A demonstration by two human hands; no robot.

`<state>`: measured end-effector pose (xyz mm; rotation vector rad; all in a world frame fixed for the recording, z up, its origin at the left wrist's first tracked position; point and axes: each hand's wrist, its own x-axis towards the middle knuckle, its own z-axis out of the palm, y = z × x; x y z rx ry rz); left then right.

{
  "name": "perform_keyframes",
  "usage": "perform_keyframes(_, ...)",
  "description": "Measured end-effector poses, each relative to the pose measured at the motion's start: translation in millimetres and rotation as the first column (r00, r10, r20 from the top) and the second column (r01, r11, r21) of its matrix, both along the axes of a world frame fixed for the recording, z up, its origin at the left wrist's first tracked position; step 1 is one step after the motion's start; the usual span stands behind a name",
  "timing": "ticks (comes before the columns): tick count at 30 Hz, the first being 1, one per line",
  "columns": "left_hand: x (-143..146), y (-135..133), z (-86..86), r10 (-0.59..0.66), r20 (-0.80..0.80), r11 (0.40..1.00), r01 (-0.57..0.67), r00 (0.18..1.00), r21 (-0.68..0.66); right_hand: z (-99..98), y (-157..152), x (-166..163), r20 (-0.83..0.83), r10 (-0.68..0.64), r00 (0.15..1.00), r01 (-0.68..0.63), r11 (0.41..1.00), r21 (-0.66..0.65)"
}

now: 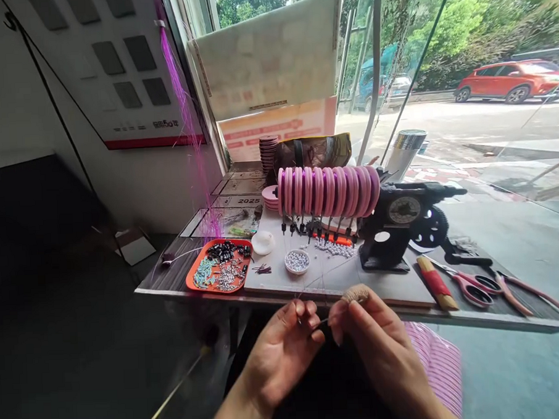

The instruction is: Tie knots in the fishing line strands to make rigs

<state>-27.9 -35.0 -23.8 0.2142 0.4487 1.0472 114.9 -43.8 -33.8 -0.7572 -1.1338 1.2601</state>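
My left hand (281, 354) is held palm up in front of the table edge, its thumb and fingertips pinched on fine thread. Close beside it, my right hand (378, 338) pinches a thin dark stick-like piece (320, 324) whose other end reaches my left fingers; its exact kind is too small to tell. A beige wrap (357, 294) covers a right finger. Faint threads run from the hands up towards a row of pink spools (327, 192) on a black hand-cranked machine (402, 213). Below the spools stands a small white dish of pale beads (297, 262).
An orange tray (221, 266) holds black, teal and silver small parts. Loose beads (334, 249) lie under the spools. On the right are a red-wrapped brush-like tool (436, 283), pink-handled scissors (470, 287) and pliers (533, 291). Purple fibres (181, 84) hang at left.
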Motion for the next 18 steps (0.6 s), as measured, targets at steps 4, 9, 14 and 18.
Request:
perform_keyframes(4, 16.9, -16.2, -11.0, 0.005, 0.185, 0.998, 0.006, 0.983, -0.061, -1.4, -2.3, -0.7, -0.257, 0.116, 0.959, -0.152, 0.980, -0.125)
perform_keyframes(9, 17.9, -15.5, -10.9, -0.002, 0.218, 0.998, 0.016, 0.976, -0.062, -5.0, -0.3, -2.3, -0.265, 0.112, 0.958, -0.150, 0.980, -0.130)
perform_keyframes(14, 18.2, -14.0, -11.1, 0.007, 0.211, 0.997, 0.011, 0.977, -0.082, -4.1, -0.8, -1.6, -0.217, 0.096, 0.971, -0.123, 0.986, -0.114)
perform_keyframes(18, 19.0, -14.8, -8.3, 0.021, 0.209, 0.996, -0.004, 0.978, -0.084, -0.3, -2.5, -2.2, -0.077, 0.052, 0.996, -0.054, 0.998, -0.021)
